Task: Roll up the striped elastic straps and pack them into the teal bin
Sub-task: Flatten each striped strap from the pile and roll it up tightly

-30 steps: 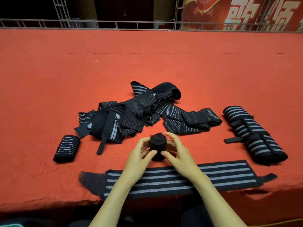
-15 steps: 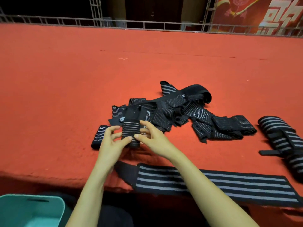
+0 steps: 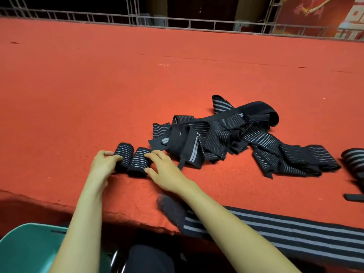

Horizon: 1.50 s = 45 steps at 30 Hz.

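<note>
Two rolled straps lie side by side, touching, on the red desk [image 3: 78,95]: the left hand [image 3: 103,166] has its fingers [image 3: 116,158] curled over the left roll [image 3: 125,154], and the right hand [image 3: 166,171] holds the right roll [image 3: 138,162] between half-closed fingers [image 3: 154,154] and thumb. Loose straps [image 3: 226,134] are heaped just right of the hands, and one flat strap [image 3: 295,233] lies along the near edge. The teal bin [image 3: 23,249] stands below the desk edge, under the left forearm.
</note>
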Each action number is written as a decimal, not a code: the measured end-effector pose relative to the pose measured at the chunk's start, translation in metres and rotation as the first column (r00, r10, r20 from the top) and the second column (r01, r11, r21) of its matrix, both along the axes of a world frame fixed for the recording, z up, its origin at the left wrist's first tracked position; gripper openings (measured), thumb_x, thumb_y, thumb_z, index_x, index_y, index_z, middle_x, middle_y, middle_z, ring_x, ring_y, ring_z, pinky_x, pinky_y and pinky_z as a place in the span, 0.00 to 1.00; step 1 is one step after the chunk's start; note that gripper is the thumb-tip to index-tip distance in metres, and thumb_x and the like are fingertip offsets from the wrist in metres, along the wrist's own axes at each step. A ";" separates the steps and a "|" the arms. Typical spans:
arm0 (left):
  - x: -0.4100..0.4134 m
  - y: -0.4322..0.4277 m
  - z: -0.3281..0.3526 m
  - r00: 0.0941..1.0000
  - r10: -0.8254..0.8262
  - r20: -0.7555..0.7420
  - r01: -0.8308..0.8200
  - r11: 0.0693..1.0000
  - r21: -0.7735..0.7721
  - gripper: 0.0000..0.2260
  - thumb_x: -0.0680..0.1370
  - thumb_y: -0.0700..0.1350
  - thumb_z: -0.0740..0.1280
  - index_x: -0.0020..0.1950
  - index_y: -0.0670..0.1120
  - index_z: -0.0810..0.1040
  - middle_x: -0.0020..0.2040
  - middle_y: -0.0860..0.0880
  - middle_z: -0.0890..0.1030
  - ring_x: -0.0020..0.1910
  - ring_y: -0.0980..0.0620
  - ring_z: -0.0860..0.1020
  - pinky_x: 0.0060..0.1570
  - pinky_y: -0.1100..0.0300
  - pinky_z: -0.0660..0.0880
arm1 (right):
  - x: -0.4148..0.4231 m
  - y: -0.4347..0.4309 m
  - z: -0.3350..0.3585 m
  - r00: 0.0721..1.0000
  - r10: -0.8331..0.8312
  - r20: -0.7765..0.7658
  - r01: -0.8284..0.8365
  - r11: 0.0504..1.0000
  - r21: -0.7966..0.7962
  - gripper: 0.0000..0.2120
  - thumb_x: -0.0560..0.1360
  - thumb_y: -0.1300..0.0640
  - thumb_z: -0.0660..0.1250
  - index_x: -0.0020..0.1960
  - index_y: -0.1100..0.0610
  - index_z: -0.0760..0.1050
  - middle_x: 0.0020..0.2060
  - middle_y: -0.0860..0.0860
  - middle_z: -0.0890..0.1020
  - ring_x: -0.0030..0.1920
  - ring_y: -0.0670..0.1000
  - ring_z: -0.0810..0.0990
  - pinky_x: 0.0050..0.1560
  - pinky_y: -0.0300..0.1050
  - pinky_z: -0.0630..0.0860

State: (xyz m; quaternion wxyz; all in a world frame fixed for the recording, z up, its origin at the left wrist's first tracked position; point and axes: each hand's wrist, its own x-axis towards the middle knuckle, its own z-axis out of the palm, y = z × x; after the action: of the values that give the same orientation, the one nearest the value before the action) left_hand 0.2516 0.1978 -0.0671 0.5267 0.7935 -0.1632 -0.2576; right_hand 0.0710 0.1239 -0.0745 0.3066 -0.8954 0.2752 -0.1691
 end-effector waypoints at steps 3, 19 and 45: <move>0.003 0.000 0.000 0.999 -0.051 -0.016 0.051 0.999 0.014 0.09 0.73 0.37 0.68 0.52 0.42 0.75 0.48 0.40 0.79 0.43 0.45 0.77 0.44 0.51 0.75 | -0.001 -0.002 -0.003 1.000 0.017 0.007 -0.017 0.999 -0.044 0.22 0.79 0.54 0.61 0.72 0.57 0.65 0.70 0.53 0.65 0.70 0.55 0.63 0.71 0.51 0.61; 0.000 0.006 0.003 0.931 -0.168 0.324 0.073 0.956 0.285 0.14 0.73 0.46 0.72 0.58 0.47 0.80 0.58 0.41 0.79 0.60 0.40 0.75 0.62 0.50 0.70 | 0.003 -0.001 0.000 0.995 -0.007 -0.102 -0.005 0.994 -0.111 0.27 0.76 0.49 0.67 0.72 0.54 0.65 0.70 0.51 0.67 0.68 0.55 0.69 0.63 0.53 0.70; -0.272 -0.106 0.001 0.362 -0.643 0.675 0.760 0.623 0.186 0.15 0.77 0.42 0.66 0.63 0.47 0.74 0.61 0.50 0.71 0.64 0.51 0.67 0.65 0.62 0.60 | -0.297 -0.095 0.007 0.729 -0.672 -0.134 0.633 0.735 -0.242 0.26 0.75 0.52 0.68 0.71 0.57 0.67 0.68 0.57 0.67 0.71 0.57 0.60 0.72 0.50 0.58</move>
State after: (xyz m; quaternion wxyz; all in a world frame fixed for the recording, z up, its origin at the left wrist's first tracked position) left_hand -0.0201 0.0923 -0.0664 0.3247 0.6358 -0.6880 -0.1303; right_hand -0.2258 0.0286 -0.0678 0.1140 -0.7771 0.5879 -0.1938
